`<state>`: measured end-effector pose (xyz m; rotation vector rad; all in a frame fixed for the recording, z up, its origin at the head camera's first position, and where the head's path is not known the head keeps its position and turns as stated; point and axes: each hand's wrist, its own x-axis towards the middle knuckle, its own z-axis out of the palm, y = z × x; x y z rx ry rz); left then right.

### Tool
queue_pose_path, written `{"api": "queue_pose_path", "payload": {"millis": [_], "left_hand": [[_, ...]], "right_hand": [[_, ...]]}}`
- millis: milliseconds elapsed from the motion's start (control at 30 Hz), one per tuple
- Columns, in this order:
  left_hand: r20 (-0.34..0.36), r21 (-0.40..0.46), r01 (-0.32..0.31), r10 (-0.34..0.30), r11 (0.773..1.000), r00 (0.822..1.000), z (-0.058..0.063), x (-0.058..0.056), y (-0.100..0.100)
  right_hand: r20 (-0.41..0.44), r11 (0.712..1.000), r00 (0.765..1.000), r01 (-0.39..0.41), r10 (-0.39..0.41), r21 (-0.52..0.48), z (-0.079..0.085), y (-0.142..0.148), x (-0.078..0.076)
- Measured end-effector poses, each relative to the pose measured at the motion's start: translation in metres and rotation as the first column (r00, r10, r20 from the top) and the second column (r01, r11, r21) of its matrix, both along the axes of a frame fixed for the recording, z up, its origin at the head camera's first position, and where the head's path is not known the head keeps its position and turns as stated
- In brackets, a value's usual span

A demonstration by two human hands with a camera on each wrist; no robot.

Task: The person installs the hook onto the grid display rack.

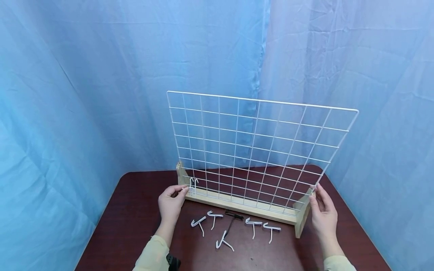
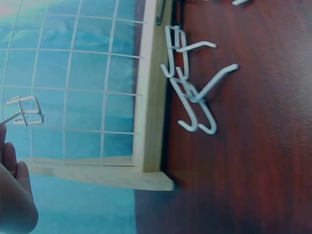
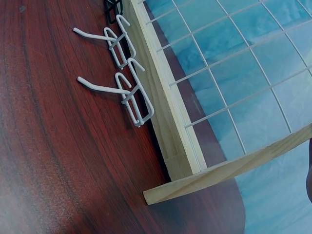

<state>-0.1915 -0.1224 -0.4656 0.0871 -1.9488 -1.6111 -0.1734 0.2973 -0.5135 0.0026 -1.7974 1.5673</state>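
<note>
A white wire grid panel [image 1: 261, 143] stands upright in a pale wooden stand [image 1: 237, 206]. At the panel's lower left, my left hand [image 1: 170, 203] pinches the arm of a white wire hook [image 1: 193, 181]; in the left wrist view this hook [image 2: 31, 111] overlaps the grid squares. My right hand [image 1: 324, 209] grips the top of the stand's right end piece, where the panel's side wire meets it, thumb in front and fingers behind. Several white hooks [image 1: 253, 223] lie on the table before the stand, with a black hook [image 1: 234, 215] among them.
The dark red wood-grain table [image 1: 145, 210] carries the stand and loose hooks. Blue curtains [image 1: 217, 56] hang behind and on both sides. A black band [image 1: 173, 261] shows at my left wrist.
</note>
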Motion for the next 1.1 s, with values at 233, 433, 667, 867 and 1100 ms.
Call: {"api": "queue_pose_path", "payload": {"millis": [233,433,667,867,1100], "left_hand": [[-0.030,-0.004,0.002,-0.002,1.000,1.000,0.017,-0.005,0.004],[-0.073,-0.013,0.009,-0.010,1.000,0.997,0.031,-0.010,0.005],[-0.096,-0.003,0.019,-0.019,1.000,0.995,0.048,-0.015,0.007],[-0.120,0.016,0.022,-0.020,1.000,0.993,0.050,-0.029,0.005],[-0.140,0.030,0.025,-0.021,0.999,0.990,0.044,-0.046,0.000]], "right_hand": [[0.016,1.000,1.000,0.022,-0.021,-0.015,-0.016,0.008,-0.007],[-0.007,1.000,1.000,0.005,-0.005,-0.009,-0.008,0.003,-0.004],[-0.016,1.000,1.000,-0.013,0.013,-0.007,0.008,-0.006,0.004],[-0.017,1.000,1.000,-0.015,0.015,-0.008,0.007,-0.006,0.004],[-0.002,1.000,1.000,0.003,-0.003,0.012,0.007,-0.006,0.004]]}}
